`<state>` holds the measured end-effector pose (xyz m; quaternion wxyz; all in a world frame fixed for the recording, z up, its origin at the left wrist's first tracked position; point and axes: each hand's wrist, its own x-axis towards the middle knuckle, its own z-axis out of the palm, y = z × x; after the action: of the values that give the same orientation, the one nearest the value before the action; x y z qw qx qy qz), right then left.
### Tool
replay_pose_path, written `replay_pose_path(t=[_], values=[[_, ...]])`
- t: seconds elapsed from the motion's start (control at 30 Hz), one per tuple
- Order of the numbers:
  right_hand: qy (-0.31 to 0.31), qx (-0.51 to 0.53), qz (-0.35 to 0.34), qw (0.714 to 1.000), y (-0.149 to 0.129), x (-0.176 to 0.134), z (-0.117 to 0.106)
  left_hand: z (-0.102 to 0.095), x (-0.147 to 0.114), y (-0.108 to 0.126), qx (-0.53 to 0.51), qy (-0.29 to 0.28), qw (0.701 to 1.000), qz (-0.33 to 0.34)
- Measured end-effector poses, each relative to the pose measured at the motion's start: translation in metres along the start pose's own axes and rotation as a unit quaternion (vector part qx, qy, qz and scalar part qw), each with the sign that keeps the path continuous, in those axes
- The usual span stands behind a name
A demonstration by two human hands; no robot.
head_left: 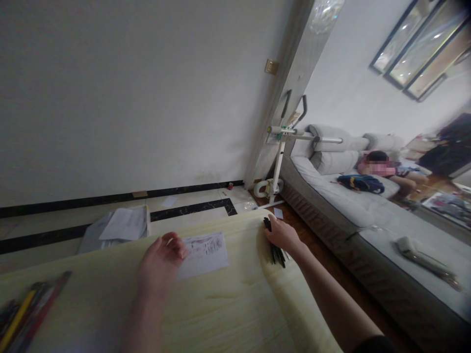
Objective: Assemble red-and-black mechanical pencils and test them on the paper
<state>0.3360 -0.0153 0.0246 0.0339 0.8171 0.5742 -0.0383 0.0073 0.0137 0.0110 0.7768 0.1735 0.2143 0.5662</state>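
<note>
My right hand (282, 232) is wrapped around a bundle of thin black pens (276, 255) at the far right edge of the table (228, 304). Their lower ends fan out beneath the palm, and a few pale ones lie among them. Over the left edge of a sheet of paper (208, 255) with dark, scribbled markings is my left hand (162, 257). Its fingers are loosely bent, with nothing visible between them. Motion blurs this hand, and whether it touches the sheet I cannot tell.
Several pens or pencils (27, 311), one yellow and one red, lie at the table's left. Beyond the table, a box with papers (125, 225) stands on the floor. To the right are exercise equipment (280, 166), a grey sofa (368, 220) and a seated person (386, 169).
</note>
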Motion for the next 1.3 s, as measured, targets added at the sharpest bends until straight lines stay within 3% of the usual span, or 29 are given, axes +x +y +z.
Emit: replay_pose_path(t=[0.27,0.7,1.1,1.3], values=[[0.025,-0.01,-0.008,1.0,-0.002,-0.002,0.009,-0.002,0.001,0.0,0.002,-0.005,1.0,0.002],[0.05,-0.006,-0.118,0.992,-0.008,0.006,0.012,-0.003,0.0,0.0,0.005,-0.007,1.0,0.002],[0.024,0.045,-0.133,0.99,-0.002,0.006,0.008,-0.002,0.0,-0.001,0.003,-0.005,1.0,0.001],[0.032,0.052,-0.096,0.993,-0.002,0.0,0.007,0.001,-0.001,0.0,-0.001,0.01,1.0,-0.001]])
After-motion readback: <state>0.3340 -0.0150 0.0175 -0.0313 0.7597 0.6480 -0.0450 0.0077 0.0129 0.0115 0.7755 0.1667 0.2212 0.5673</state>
